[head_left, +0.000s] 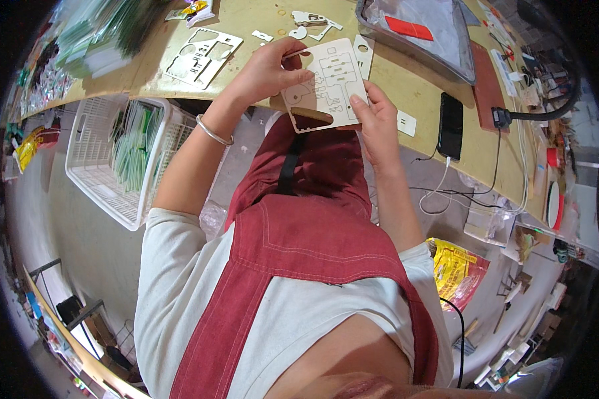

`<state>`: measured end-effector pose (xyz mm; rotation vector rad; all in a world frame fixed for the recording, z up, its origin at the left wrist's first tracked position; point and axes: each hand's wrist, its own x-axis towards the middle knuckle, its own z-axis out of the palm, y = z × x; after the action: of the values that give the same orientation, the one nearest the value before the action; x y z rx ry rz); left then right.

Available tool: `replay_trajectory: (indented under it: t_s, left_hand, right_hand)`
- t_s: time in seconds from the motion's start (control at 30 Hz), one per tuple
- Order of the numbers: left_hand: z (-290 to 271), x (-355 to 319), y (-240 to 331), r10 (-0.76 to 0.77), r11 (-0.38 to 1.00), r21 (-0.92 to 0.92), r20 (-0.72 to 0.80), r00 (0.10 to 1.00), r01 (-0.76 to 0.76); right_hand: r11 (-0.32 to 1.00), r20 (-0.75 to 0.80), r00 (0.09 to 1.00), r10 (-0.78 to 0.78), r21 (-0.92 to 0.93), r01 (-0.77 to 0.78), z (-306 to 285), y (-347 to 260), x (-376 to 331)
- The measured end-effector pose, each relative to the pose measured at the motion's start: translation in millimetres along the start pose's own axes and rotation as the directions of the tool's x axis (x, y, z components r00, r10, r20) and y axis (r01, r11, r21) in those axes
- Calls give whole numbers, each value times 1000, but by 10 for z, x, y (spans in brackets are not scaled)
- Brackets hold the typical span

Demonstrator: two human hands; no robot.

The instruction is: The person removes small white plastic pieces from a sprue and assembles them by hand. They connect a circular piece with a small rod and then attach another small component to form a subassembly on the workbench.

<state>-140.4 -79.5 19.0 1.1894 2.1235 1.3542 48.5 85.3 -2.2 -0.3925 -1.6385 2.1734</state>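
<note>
A pale die-cut sheet (339, 83) with slots and thin cut lines is held tilted over my lap, at the table's front edge. On its right edge my right hand (379, 123) is closed, thumb on the face and fingers behind. My left hand (273, 72) is closed at the upper left part, its thumb over the face and its other fingers bent at the edge, partly hidden. Through a long opening low in the sheet, darker surfaces show. To the left on the table lies another punched sheet (214, 53); loose cut-out pieces (316, 25) lie beyond my hands.
A grey tray (439, 63) with a red item stands at the back right. A black phone (450, 123) with a white cable lies right of my hands. Left below the table is a white basket (83, 143) of green-edged packets; clear packets (93, 40) pile up above it.
</note>
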Motion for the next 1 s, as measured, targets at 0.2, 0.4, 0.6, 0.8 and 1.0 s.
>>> replay_trajectory:
  t_s: [0.2, 0.4, 0.6, 0.8, 1.0]
  left_hand:
    - [9, 7, -25, -205, 956, -214, 11, 979, 203]
    - [118, -68, 52, -279, 879, -373, 105, 955, 298]
    - [149, -116, 31, -270, 733, -622, 104, 957, 274]
    - [156, -146, -55, -273, 727, -618, 141, 952, 300]
    - [188, -254, 117, -311, 732, -606, 111, 944, 313]
  right_hand:
    - [944, -19, 998, 58, 325, -48, -95, -112, 90]
    - [961, -96, 995, -18, 274, 44, -11, 79, 238]
    - [979, -38, 999, -27, 199, 34, 32, -38, 262]
    - [990, -15, 997, -79, 116, 81, 74, -137, 228]
    - [993, -40, 993, -109, 49, 111, 95, -129, 217]
